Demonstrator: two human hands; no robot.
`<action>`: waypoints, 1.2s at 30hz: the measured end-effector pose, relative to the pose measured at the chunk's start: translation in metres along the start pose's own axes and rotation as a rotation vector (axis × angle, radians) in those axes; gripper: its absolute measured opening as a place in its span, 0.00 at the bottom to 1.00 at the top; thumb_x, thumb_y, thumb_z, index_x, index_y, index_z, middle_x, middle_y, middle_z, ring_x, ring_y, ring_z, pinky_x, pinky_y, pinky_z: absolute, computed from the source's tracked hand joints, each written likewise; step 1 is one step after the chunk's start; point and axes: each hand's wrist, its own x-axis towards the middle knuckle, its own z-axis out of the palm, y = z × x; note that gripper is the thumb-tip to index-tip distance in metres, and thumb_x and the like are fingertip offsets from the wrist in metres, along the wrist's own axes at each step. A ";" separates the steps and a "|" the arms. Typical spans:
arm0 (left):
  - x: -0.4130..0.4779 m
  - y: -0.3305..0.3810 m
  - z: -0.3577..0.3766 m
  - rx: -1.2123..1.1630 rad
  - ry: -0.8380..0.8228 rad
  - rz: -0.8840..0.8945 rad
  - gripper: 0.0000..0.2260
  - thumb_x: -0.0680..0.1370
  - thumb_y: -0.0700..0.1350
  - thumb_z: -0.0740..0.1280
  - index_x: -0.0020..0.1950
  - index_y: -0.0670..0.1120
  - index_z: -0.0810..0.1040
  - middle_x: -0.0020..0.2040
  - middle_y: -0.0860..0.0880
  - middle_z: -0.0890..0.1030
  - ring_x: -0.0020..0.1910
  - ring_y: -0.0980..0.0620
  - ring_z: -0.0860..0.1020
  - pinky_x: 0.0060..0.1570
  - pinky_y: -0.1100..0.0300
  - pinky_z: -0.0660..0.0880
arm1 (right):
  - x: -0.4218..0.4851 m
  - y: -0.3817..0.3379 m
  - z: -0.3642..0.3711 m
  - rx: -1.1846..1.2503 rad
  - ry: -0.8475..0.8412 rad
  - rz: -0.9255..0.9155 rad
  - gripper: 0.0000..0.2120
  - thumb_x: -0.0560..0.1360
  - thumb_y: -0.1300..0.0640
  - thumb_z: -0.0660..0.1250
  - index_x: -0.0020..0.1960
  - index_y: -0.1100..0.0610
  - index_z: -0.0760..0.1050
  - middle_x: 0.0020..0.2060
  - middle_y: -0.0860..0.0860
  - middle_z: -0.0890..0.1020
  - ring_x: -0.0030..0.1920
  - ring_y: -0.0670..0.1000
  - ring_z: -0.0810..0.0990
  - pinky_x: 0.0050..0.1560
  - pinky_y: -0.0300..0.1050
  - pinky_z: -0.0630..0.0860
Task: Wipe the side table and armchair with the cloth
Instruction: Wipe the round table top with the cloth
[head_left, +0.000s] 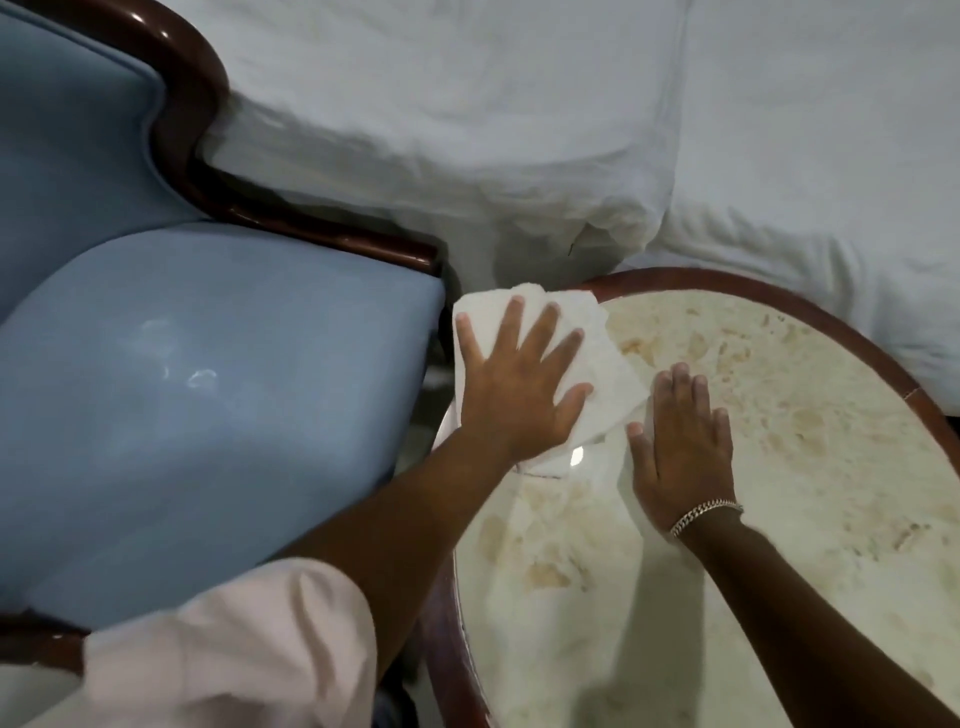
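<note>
Left hand (519, 384) flat on cloth (602, 364) at side table (779, 415) edge.

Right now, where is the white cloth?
In the head view, the white cloth lies on the left edge of the side table, pressed flat under the left hand, beside the blue armchair.

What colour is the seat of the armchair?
The armchair seat is light blue, with a dark reddish-brown wooden frame. It shows in the head view.
</note>
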 end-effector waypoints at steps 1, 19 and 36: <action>-0.010 -0.001 0.002 -0.024 0.030 -0.016 0.26 0.79 0.63 0.57 0.75 0.56 0.70 0.80 0.49 0.66 0.81 0.40 0.59 0.71 0.22 0.48 | -0.001 -0.001 0.000 -0.002 -0.004 0.004 0.33 0.79 0.43 0.42 0.80 0.56 0.42 0.81 0.54 0.44 0.80 0.54 0.40 0.79 0.57 0.42; -0.161 0.006 -0.018 -0.148 -0.058 -0.014 0.24 0.80 0.57 0.55 0.76 0.56 0.69 0.81 0.49 0.64 0.81 0.42 0.57 0.75 0.27 0.48 | -0.061 -0.055 -0.040 0.526 -0.115 0.245 0.23 0.80 0.65 0.58 0.74 0.58 0.67 0.77 0.55 0.64 0.77 0.54 0.62 0.70 0.31 0.51; -0.122 -0.058 -0.076 -0.879 -0.008 -0.581 0.14 0.80 0.44 0.62 0.49 0.40 0.86 0.45 0.43 0.85 0.45 0.45 0.82 0.47 0.55 0.77 | -0.170 -0.161 0.049 -0.028 -0.004 -0.180 0.39 0.69 0.33 0.61 0.78 0.41 0.55 0.80 0.51 0.55 0.77 0.69 0.53 0.68 0.75 0.57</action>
